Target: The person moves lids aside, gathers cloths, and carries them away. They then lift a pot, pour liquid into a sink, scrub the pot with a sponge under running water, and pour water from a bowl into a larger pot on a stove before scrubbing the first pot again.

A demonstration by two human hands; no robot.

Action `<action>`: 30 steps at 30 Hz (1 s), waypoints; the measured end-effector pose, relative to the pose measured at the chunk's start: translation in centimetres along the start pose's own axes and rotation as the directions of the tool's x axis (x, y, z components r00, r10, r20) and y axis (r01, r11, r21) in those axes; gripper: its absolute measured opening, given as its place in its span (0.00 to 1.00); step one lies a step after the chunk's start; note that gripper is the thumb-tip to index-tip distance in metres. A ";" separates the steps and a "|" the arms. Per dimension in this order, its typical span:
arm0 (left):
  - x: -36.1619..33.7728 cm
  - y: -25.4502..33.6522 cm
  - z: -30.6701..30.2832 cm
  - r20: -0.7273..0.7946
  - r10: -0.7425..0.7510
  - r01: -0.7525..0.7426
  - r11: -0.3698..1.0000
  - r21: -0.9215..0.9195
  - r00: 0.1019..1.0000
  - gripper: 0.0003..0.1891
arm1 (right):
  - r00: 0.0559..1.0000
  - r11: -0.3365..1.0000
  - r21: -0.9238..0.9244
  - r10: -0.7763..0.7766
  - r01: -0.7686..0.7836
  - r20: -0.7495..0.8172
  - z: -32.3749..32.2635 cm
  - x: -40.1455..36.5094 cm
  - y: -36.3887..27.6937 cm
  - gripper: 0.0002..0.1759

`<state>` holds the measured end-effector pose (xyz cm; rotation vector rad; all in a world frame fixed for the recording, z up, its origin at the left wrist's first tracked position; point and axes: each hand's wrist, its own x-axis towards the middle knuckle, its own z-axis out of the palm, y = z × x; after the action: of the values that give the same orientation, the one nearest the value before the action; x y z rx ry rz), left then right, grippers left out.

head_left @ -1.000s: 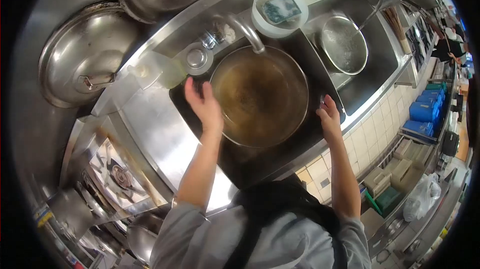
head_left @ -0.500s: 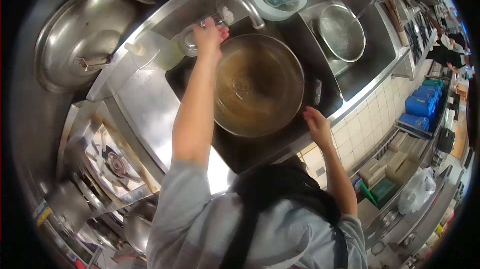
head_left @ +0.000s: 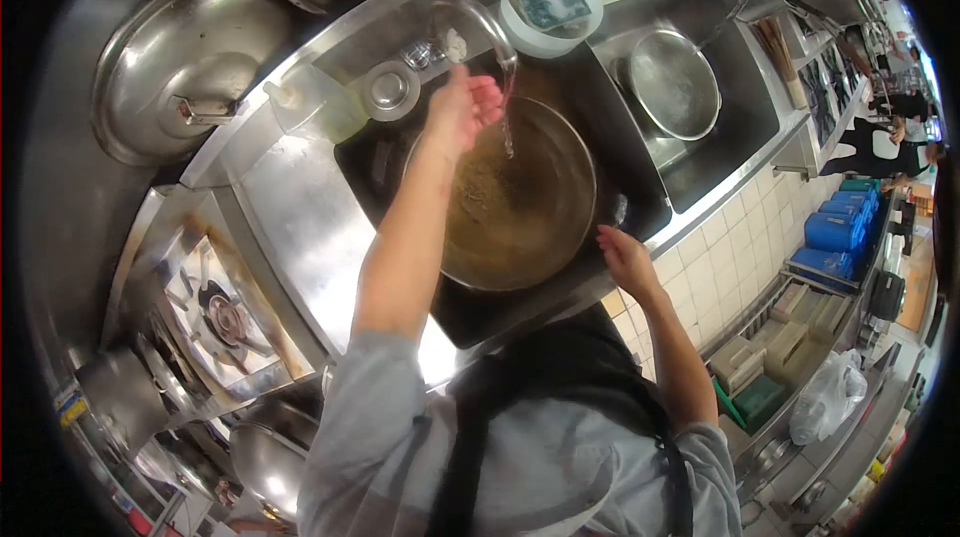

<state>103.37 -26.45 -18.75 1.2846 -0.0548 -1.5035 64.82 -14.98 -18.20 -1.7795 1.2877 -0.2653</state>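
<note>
A large round metal pan (head_left: 560,257) sits in the dark left sink basin (head_left: 625,172), with a little brownish water in its bottom. Water (head_left: 508,132) runs from the curved faucet (head_left: 480,17) into it. My left hand (head_left: 465,109) is over the pan's far left part, right beside the stream, fingers loosely bent and nothing in them. Just behind that hand is the tap knob (head_left: 418,55). Near the pan's right rim, at the sink's front edge, my right hand (head_left: 628,259) hovers with loosely curved fingers and holds nothing.
A white plastic tub (head_left: 553,12) with a dark green scouring pad hangs behind the faucet. In the right basin a metal pot (head_left: 672,85) stands under another faucet. A soap bottle (head_left: 315,107) is at left, a gas burner (head_left: 225,317) further left. Other people (head_left: 890,152) stand far right.
My left hand has come off the tap knob and moved toward the pan, beside the spout. Water now flows from the faucet. My right hand stays near the pan's right rim.
</note>
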 end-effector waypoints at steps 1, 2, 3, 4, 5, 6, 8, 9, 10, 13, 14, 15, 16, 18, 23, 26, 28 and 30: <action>-0.7 -0.4 1.2 0.102 0.004 -0.007 1.000 0.028 0.995 0.24 | 1.000 1.000 -0.013 -0.020 0.020 0.009 0.1 0.0 0.7 0.20; -2.2 -0.2 2.9 0.108 0.021 -0.023 1.000 0.018 0.994 0.18 | 0.999 0.999 -0.025 -0.041 0.042 0.020 0.0 0.0 1.2 0.20; -2.6 -0.4 3.9 0.137 0.080 -0.087 0.995 0.047 0.987 0.15 | 0.997 0.996 -0.060 -0.056 0.059 0.046 -0.2 0.0 1.3 0.20; -2.9 -0.4 4.9 0.167 0.141 -0.155 0.985 0.074 0.976 0.12 | 0.995 0.992 -0.096 -0.075 0.081 0.072 -0.5 0.1 1.3 0.19; -3.4 -0.3 5.9 0.153 0.216 -0.230 0.969 0.085 0.964 0.11 | 0.991 0.986 -0.131 -0.094 0.106 0.098 -0.9 0.3 1.5 0.19; -4.0 -0.2 6.9 0.137 0.289 -0.304 0.948 0.098 0.947 0.10 | 0.989 0.984 -0.135 -0.106 0.120 0.103 -1.2 0.5 1.9 0.19; -5.3 -0.2 7.6 0.188 0.415 -0.451 0.859 0.242 0.890 0.10 | 0.984 0.979 -0.140 -0.132 0.148 0.118 -1.4 0.9 3.6 0.19; -6.3 -0.4 7.5 0.264 0.452 -0.522 0.773 0.361 0.852 0.10 | 0.983 0.976 -0.149 -0.140 0.158 0.120 -1.5 1.0 4.3 0.19; -7.5 -0.6 7.2 0.341 0.477 -0.586 0.663 0.466 0.810 0.11 | 0.981 0.973 -0.158 -0.152 0.170 0.122 -1.7 1.2 5.1 0.19; -12.3 -5.2 3.8 0.540 0.328 -0.620 0.228 0.751 0.775 0.13 | 0.967 0.946 -0.208 -0.230 0.249 0.110 -2.4 1.9 6.7 0.19; -12.8 -8.9 1.2 0.534 0.279 -0.593 0.207 0.778 0.798 0.16 | 0.964 0.940 -0.219 -0.244 0.262 0.105 -2.7 2.1 7.0 0.19; -14.7 -10.9 -0.6 0.593 0.220 -0.619 0.072 0.782 0.774 0.23 | 0.954 0.930 -0.214 -0.290 0.300 0.076 -2.7 2.3 7.6 0.19; -16.9 -12.5 -1.6 0.471 -0.030 -0.472 -0.090 0.877 0.881 0.28 | 0.954 0.936 -0.186 -0.291 0.298 0.068 -3.0 2.3 7.6 0.19; -17.3 -21.6 -8.7 0.425 -0.132 -0.444 -0.304 0.843 0.896 0.29 | 0.955 0.946 -0.126 -0.293 0.297 0.049 -3.5 2.3 7.0 0.19; -16.5 -26.3 -8.5 0.223 -0.246 -0.315 -0.452 0.834 0.943 0.26 | 0.923 0.920 -0.080 -0.380 0.384 0.061 -4.5 2.1 6.7 0.17; -13.5 -26.5 -7.8 0.191 -0.268 -0.293 -0.423 0.857 0.944 0.22 | 0.906 0.905 -0.052 -0.420 0.422 0.049 -4.6 2.3 6.7 0.17; -13.6 -26.5 -7.4 0.166 -0.250 -0.256 -0.391 0.884 0.954 0.20 | 0.900 0.898 -0.060 -0.434 0.436 0.049 -4.4 2.4 6.7 0.17; -13.9 -24.0 -6.0 0.166 -0.228 -0.244 -0.379 0.893 0.959 0.20 | 0.901 0.898 -0.070 -0.433 0.435 0.036 -4.0 2.3 6.6 0.17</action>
<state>88.82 -3.49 -26.96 2.2963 -2.1701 -1.3818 59.04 -19.49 -21.57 -2.1211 0.8806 -0.4504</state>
